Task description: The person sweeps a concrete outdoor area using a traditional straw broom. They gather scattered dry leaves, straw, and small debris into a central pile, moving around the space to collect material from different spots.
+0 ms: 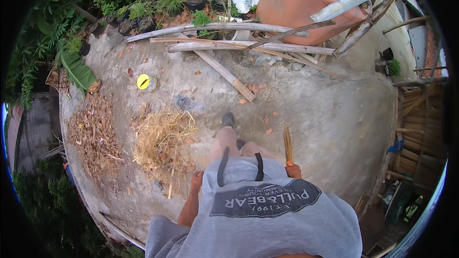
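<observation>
Upright in my right hand [293, 171] is a stick broom [288, 145], a bundle of thin tan bristles. The fingers are closed round its lower end, beside my right hip. My left hand [197, 179] hangs by my left side, its fingers curled in, and nothing shows sticking out of it. To the left of my legs lies a loose heap of dry straw [165, 136] on the concrete. Beyond that heap, a brown pile of dry leaves and litter [95, 138] spreads along the left edge.
A can with a yellow top [143, 81] stands past the straw. Bamboo poles [220, 69] lie across the far side, before a large orange tank [306, 5]. Potted plants [136, 19] and a cut banana leaf [76, 71] edge the far left. A wooden-slat structure [413, 129] borders the right.
</observation>
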A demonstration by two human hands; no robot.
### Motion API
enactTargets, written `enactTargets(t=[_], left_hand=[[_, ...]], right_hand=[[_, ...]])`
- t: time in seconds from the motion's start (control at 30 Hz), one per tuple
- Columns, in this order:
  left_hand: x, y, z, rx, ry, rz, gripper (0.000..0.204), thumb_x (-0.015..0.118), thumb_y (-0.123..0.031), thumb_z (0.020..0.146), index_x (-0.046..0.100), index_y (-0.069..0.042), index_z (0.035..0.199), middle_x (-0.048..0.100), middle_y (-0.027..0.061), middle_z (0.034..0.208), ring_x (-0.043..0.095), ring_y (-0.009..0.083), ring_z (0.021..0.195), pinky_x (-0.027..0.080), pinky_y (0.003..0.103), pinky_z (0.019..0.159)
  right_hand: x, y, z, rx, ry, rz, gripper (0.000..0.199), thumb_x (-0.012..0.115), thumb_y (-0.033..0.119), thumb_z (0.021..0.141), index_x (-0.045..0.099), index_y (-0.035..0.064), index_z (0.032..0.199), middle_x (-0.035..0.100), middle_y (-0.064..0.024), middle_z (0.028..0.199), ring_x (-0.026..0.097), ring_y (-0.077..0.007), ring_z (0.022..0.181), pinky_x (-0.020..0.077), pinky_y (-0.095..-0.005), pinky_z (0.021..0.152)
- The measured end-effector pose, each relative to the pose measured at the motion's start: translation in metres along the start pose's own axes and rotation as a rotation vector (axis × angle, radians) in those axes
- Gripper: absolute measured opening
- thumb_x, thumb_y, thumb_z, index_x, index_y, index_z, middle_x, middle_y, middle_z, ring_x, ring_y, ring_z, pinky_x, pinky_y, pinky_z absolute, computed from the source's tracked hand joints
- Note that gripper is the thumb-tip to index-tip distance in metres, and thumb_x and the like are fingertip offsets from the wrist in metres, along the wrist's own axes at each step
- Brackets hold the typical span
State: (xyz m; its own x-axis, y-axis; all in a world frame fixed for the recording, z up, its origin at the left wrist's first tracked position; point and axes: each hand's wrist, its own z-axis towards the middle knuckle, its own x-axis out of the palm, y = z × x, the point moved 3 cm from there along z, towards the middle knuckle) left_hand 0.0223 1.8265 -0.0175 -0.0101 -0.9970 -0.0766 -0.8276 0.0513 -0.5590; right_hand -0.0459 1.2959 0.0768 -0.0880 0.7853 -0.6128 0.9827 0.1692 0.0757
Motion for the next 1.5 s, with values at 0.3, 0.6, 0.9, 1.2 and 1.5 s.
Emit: enactTargets(t=[0.3, 0.6, 0.9, 1.2, 1.5], left_hand=[[0.02, -0.196, 0.105, 0.021, 0.046, 0.176, 0.049, 0.059, -0.043, 0.098, 0.051, -0.007, 0.13, 0.069, 0.012, 0.108, 0.069, 0.0208, 0.087, 0.056, 0.036, 0.073], [0.039, -0.19, 0.119, 0.0, 0.073, 0.113, 0.038, 0.061, -0.036, 0.098, 0.057, -0.007, 0.122, 0.069, 0.0107, 0.101, 0.068, 0.018, 0.077, 0.054, 0.032, 0.063], [0.01, -0.087, 0.093, 0.104, 0.096, 0.335, 0.03, 0.06, -0.031, 0.096, 0.068, -0.006, 0.11, 0.072, 0.0119, 0.096, 0.067, 0.0183, 0.086, 0.053, 0.035, 0.074], [0.006, -0.136, 0.083, 0.133, 0.075, 0.313, 0.029, 0.061, -0.033, 0.096, 0.066, -0.008, 0.109, 0.07, 0.0081, 0.09, 0.065, 0.0152, 0.08, 0.052, 0.032, 0.068], [-0.006, -0.196, 0.127, -0.068, 0.022, 0.151, 0.03, 0.061, -0.034, 0.097, 0.058, -0.012, 0.117, 0.069, 0.0067, 0.095, 0.067, 0.0173, 0.072, 0.05, 0.03, 0.058]], right_hand=[[0.036, -0.012, -0.001, -0.139, -0.283, 0.163, 0.038, 0.074, 0.035, 0.078, 0.072, 0.0116, 0.108, 0.073, -0.0183, 0.096, 0.07, -0.0356, 0.095, 0.0546, -0.0441, 0.082], [0.067, -0.084, 0.04, -0.014, -0.352, 0.167, 0.048, 0.074, 0.048, 0.08, 0.071, 0.0118, 0.111, 0.072, -0.0218, 0.089, 0.069, -0.0425, 0.091, 0.0548, -0.0477, 0.081], [0.068, -0.039, 0.066, -0.036, -0.302, 0.129, 0.047, 0.075, 0.045, 0.079, 0.071, 0.011, 0.112, 0.072, -0.0216, 0.091, 0.07, -0.0402, 0.093, 0.0549, -0.0468, 0.082], [0.022, 0.075, 0.03, -0.24, -0.264, 0.163, 0.043, 0.073, 0.034, 0.075, 0.071, 0.0101, 0.111, 0.072, -0.0211, 0.1, 0.07, -0.036, 0.099, 0.0547, -0.0447, 0.085], [0.017, 0.101, 0.002, -0.142, -0.265, 0.324, 0.046, 0.074, 0.032, 0.075, 0.07, 0.0104, 0.115, 0.073, -0.0179, 0.099, 0.071, -0.0335, 0.095, 0.0546, -0.042, 0.084]])
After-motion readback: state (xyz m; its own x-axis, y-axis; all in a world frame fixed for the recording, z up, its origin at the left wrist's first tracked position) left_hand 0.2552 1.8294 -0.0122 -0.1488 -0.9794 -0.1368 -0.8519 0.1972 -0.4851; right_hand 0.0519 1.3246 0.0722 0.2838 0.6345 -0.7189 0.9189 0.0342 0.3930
